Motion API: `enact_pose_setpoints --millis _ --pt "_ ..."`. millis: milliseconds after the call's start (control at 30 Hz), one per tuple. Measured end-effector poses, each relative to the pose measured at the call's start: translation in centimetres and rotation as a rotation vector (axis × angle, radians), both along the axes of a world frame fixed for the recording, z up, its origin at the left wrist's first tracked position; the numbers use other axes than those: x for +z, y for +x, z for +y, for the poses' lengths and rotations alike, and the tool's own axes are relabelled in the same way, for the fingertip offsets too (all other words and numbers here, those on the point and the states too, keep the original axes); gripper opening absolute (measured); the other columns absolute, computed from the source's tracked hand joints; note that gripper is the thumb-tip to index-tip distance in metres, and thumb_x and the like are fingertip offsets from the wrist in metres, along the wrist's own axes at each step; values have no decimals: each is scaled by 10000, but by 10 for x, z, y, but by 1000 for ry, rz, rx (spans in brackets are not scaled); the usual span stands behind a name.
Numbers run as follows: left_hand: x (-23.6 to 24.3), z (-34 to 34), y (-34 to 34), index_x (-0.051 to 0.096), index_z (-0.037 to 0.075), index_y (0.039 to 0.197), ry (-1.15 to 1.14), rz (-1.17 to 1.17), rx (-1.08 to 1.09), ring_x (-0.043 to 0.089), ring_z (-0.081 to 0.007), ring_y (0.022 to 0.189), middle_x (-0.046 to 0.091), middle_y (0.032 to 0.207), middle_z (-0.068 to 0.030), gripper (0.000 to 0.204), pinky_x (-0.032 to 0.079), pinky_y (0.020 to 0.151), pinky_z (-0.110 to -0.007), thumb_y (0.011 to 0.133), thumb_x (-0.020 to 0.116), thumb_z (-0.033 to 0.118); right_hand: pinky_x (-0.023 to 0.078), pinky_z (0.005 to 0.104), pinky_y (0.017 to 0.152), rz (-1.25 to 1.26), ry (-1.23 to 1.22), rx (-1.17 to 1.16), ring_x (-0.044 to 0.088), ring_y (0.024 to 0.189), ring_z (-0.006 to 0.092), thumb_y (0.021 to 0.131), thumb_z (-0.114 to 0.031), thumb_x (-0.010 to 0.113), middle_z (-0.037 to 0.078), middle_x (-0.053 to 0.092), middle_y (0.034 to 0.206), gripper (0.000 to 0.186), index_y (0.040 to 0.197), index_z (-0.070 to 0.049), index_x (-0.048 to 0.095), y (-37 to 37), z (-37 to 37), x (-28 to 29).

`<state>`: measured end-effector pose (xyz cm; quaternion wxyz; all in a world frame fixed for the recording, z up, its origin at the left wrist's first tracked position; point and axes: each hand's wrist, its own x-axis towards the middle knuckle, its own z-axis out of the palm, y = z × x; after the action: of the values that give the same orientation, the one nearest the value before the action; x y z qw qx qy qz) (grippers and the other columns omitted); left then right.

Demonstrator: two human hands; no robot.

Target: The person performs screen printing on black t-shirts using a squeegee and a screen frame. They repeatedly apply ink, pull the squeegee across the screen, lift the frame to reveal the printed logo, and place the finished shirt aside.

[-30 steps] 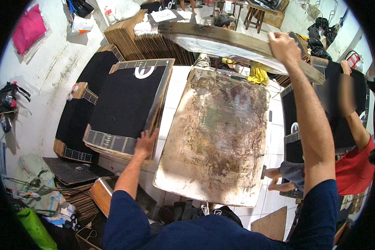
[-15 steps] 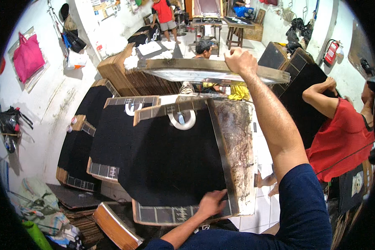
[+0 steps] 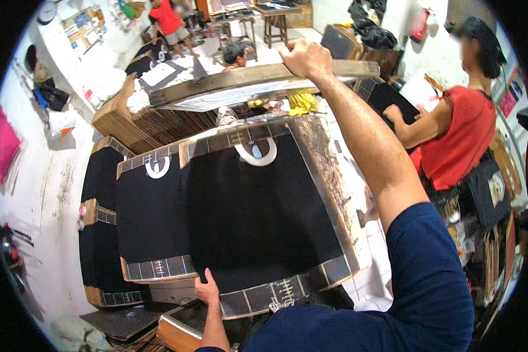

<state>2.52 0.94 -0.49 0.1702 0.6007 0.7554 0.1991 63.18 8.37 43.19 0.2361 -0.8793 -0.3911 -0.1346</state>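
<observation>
My right hand (image 3: 308, 60) is closed over the top edge of a wooden screen frame (image 3: 217, 81), which stands tilted up at the far end of the board. Pale mesh shows on its underside. Black fabric (image 3: 261, 217) lies flat over a board whose dark near edge (image 3: 249, 301) bears light ruled lines. A white crescent shape (image 3: 257, 155) with a pale blue patch inside sits at the fabric's far end. By the board's near left corner is my left hand (image 3: 207, 288), thumb up and apart from its fingers, which are partly hidden.
More boards with black fabric (image 3: 151, 220) stand to the left. A wooden-sided box (image 3: 182, 333) lies below them. At the right a person in a red top (image 3: 457, 132) works at another board. Stacked boards (image 3: 152, 120), a seated person and a standing person are farther back.
My left hand has moved from the fabric's near right corner to the board's near left corner. My right hand still holds the raised screen frame. The view has shifted; the person in red stands more upright.
</observation>
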Motion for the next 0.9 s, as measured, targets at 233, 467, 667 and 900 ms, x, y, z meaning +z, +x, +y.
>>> enact_pose_setpoints --millis 233,467,667,900 --pt "14 24 66 718 -31 1148 -95 -91 -289 731 -475 1032 770 1074 -269 778 556 915 -534 785 869 641 543 478 1073 -38 -49 -27 706 1232 323 971 -617 549 122 749 1310 545 1308 -246 761 7 6 3" --pt "6 22 60 686 -45 1172 -179 -238 -344 723 -468 1054 764 1079 -262 789 553 944 -516 771 899 601 555 492 1049 -94 35 -16 723 1187 336 955 -611 539 144 769 1242 552 1244 -213 788 25 25 6" --pt "4 20 62 657 -67 1235 -178 -69 -307 680 -519 1126 722 1161 -335 843 525 981 -553 766 895 591 560 467 1039 -34 25 7 719 1214 347 923 -513 542 154 751 1303 533 1258 -177 784 29 31 23" --pt "19 19 75 636 -111 1222 -181 13 -266 682 -536 1107 719 1119 -358 880 522 980 -566 761 895 592 562 463 1032 -83 78 -9 717 1218 341 922 -501 565 187 750 1280 557 1265 -107 760 33 43 38"
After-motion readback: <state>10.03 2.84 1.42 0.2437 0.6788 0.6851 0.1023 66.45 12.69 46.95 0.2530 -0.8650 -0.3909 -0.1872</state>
